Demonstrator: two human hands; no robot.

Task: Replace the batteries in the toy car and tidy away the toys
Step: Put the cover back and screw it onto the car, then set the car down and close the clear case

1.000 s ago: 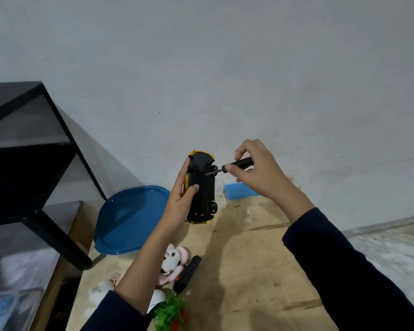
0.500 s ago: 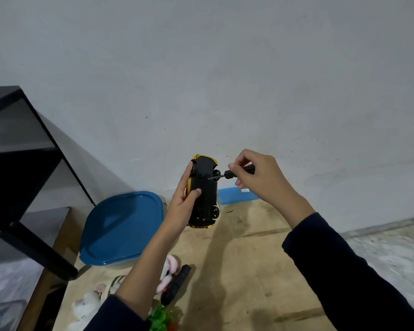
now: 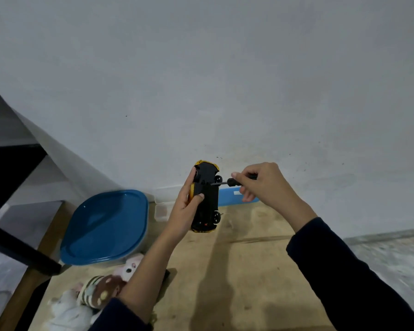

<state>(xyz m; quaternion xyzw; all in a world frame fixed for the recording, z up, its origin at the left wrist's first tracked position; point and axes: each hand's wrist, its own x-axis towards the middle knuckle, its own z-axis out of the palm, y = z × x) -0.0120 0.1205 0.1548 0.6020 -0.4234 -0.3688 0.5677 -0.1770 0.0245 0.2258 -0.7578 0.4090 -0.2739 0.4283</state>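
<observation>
My left hand [image 3: 185, 206] grips a yellow toy car [image 3: 207, 199], held upright in the air with its black underside turned toward me. My right hand [image 3: 261, 185] pinches the black handle of a small screwdriver [image 3: 227, 182], whose tip touches the car's underside near the upper wheel. Several soft toys [image 3: 101, 292] lie on the wooden table [image 3: 237, 271] at the lower left, partly hidden by my left forearm.
A clear container with a blue lid [image 3: 105, 225] stands on the table by the wall. A smaller clear box [image 3: 161, 211] and a blue lid [image 3: 227, 197] sit behind the car. A black metal shelf frame [image 3: 14, 252] rises at the left. Grey floor shows at the right.
The view has swung left and down, so the shelf slid out of frame. Both hands keep their hold. The screwdriver has levelled out against the car's underside.
</observation>
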